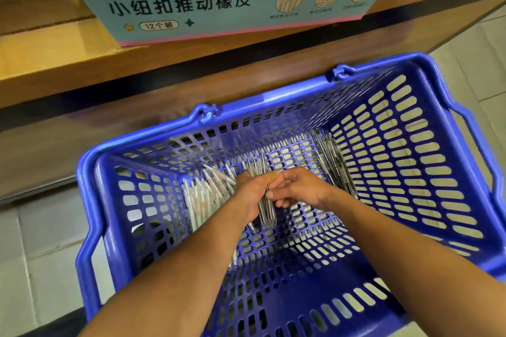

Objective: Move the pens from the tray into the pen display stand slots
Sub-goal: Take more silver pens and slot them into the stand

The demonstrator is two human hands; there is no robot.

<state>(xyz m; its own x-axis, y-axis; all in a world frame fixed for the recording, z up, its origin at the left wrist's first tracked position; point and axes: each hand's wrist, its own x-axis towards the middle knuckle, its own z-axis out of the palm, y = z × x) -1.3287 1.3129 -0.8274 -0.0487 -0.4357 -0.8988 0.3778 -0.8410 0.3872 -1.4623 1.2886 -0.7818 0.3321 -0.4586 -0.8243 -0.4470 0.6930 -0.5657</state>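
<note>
- Pens, clear-barrelled bundle (pixel 265 208): clamped in curled left hand (pixel 250 191), inside blue slotted plastic basket (pixel 410 161).
- Right hand (pixel 297 189): fingers curled, pinching same bundle.
- Pale loose pens (pixel 200 200) on basket floor, left; dark pens (pixel 332 161) right.
- Teal cardboard box (pixel 219 5) on wooden shelf (pixel 54 63), beyond.

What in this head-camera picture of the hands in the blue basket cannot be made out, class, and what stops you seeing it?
- Pen display stand: not in the head view at all.
- How many pens in the bundle: the left hand and right hand cover its middle, and it is blurred.
- Print on the dark pens by the basket wall: too small.
- Small captions on the teal box: blurred; its top is cut off by the frame edge.
</note>
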